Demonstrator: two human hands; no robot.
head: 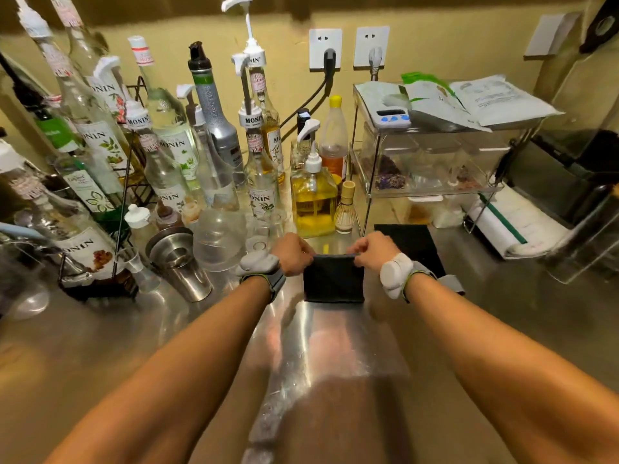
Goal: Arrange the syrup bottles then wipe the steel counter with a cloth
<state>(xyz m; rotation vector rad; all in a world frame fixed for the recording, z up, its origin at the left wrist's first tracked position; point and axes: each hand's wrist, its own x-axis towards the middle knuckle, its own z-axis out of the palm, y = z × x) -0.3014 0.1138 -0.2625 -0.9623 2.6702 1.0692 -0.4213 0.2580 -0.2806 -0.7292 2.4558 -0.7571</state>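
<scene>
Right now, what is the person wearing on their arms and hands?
Both forearms are bare, with no sleeves in view, and the hands are bare too: no gloves or rings show. Each wrist carries a rounded, light grey padded device on a grey strap edged in bright green, one behind the left hand and one behind the right hand. No cables or markings are visible on them.

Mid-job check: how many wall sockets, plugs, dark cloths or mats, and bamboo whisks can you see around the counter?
Wall sockets: 2
Plugs: 2
Dark cloths or mats: 2
Bamboo whisks: 1
Total: 7
</scene>
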